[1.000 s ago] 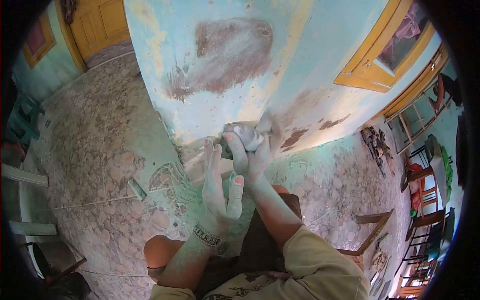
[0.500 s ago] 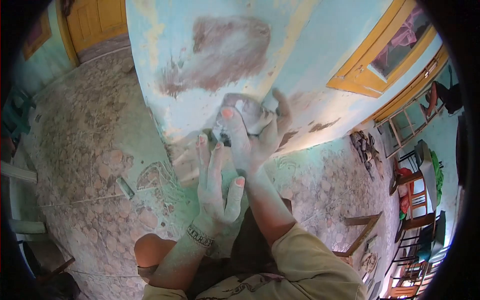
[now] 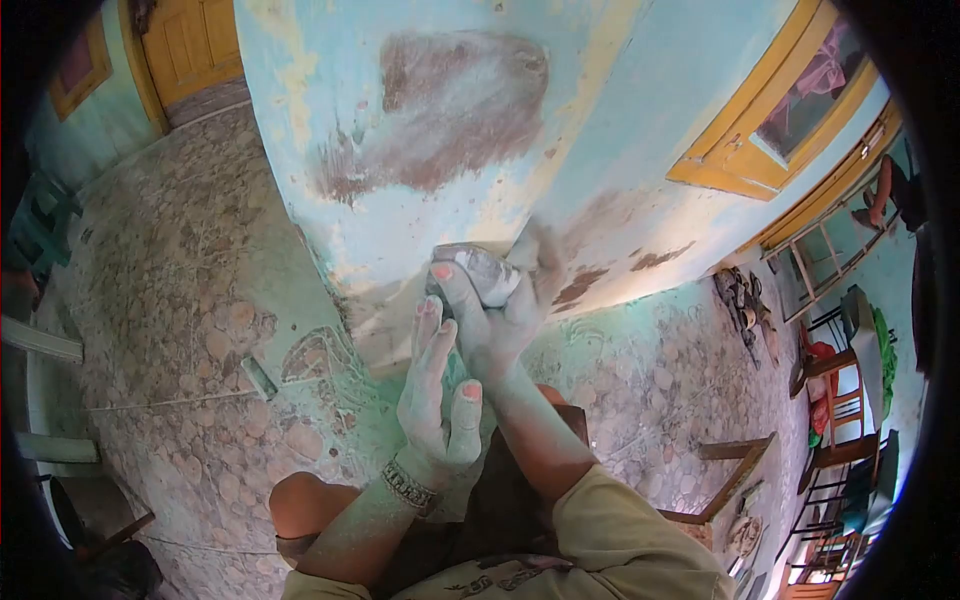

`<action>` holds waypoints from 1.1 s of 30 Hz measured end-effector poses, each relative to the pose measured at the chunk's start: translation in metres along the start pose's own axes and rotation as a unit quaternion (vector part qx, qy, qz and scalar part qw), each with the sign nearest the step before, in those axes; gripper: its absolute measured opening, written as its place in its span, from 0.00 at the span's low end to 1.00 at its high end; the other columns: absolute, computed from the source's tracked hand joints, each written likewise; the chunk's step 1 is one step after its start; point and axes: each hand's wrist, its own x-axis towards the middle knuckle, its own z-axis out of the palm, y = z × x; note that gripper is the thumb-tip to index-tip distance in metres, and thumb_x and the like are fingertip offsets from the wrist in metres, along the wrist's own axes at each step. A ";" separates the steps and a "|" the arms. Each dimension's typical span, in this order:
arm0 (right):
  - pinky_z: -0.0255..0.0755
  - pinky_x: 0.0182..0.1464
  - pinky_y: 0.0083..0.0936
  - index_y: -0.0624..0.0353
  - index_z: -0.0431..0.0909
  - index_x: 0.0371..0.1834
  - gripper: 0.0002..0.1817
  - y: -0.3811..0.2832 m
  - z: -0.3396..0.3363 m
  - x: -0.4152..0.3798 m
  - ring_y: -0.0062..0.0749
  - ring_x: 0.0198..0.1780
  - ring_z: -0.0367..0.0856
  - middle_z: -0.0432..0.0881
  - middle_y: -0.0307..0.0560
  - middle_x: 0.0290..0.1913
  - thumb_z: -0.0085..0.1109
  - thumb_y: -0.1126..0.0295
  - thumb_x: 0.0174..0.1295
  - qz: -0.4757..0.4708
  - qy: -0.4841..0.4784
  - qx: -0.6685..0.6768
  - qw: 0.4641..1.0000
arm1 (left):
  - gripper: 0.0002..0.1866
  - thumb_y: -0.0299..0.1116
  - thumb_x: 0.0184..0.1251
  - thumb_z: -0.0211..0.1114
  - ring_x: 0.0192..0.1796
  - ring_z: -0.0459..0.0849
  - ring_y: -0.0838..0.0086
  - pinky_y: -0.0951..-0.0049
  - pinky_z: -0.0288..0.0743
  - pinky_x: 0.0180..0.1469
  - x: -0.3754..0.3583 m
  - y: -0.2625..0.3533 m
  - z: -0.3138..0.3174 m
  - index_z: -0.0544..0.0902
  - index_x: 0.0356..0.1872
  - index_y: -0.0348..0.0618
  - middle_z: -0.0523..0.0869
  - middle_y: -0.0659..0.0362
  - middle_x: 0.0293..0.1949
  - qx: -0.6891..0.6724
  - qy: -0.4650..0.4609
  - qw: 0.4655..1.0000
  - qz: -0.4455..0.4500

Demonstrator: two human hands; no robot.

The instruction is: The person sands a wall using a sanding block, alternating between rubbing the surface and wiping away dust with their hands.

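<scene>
My right hand point(image 3: 495, 322), coated in pale dust, is closed round a grey sanding pad point(image 3: 483, 274) at the wall. The pad lies against the lower part of the pale blue wall point(image 3: 390, 232), below a large brown bare patch point(image 3: 465, 100). Just left of it, my left hand point(image 3: 437, 390) is raised with its fingers stretched out and nothing in it. The left fingertips are close to the pad; whether they touch it I cannot tell.
A small block point(image 3: 259, 378) lies on the stone-patterned floor point(image 3: 190, 300). A wooden frame point(image 3: 735, 480), chairs point(image 3: 835, 455) and a ladder point(image 3: 815, 265) are at the right. A yellow-framed window point(image 3: 770, 160) is upper right; a green stool point(image 3: 45, 225) stands left.
My right hand has moved down the wall with the pad, closer to my left fingertips. My left hand has shifted slightly downward and stays open. The view has shifted a little.
</scene>
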 end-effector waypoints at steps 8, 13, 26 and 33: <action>0.64 0.59 0.39 0.63 0.79 0.43 0.20 -0.012 0.005 -0.011 0.47 0.61 0.67 0.73 0.56 0.55 0.75 0.63 0.53 0.056 0.029 0.009 0.998 | 0.24 0.30 0.69 0.54 0.71 0.64 0.40 0.51 0.60 0.70 0.000 0.000 -0.005 0.69 0.62 0.25 0.67 0.32 0.67 -0.015 0.060 0.998 0.003; 0.75 0.47 0.25 0.65 0.76 0.46 0.17 -0.006 -0.027 -0.036 0.29 0.46 0.77 0.78 0.48 0.47 0.71 0.74 0.56 0.293 0.033 0.146 0.944 | 0.19 0.26 0.67 0.58 0.58 0.77 0.52 0.57 0.69 0.61 0.000 -0.004 -0.010 0.72 0.57 0.29 0.77 0.40 0.56 0.062 0.106 0.992 0.022; 0.77 0.36 0.15 0.67 0.78 0.41 0.14 -0.051 -0.001 0.011 0.17 0.35 0.81 0.86 0.44 0.37 0.72 0.74 0.56 0.320 -0.102 0.244 0.910 | 0.17 0.36 0.79 0.51 0.59 0.75 0.79 0.75 0.71 0.59 0.019 -0.017 0.002 0.71 0.63 0.41 0.78 0.62 0.56 -0.569 0.082 0.684 -0.448; 0.76 0.34 0.16 0.66 0.79 0.40 0.13 -0.043 0.008 0.006 0.18 0.32 0.81 0.86 0.43 0.34 0.72 0.71 0.58 0.276 -0.064 0.238 0.929 | 0.12 0.38 0.74 0.59 0.38 0.81 0.83 0.79 0.74 0.42 0.023 -0.023 0.019 0.82 0.45 0.41 0.84 0.65 0.38 -0.502 0.147 0.730 -0.439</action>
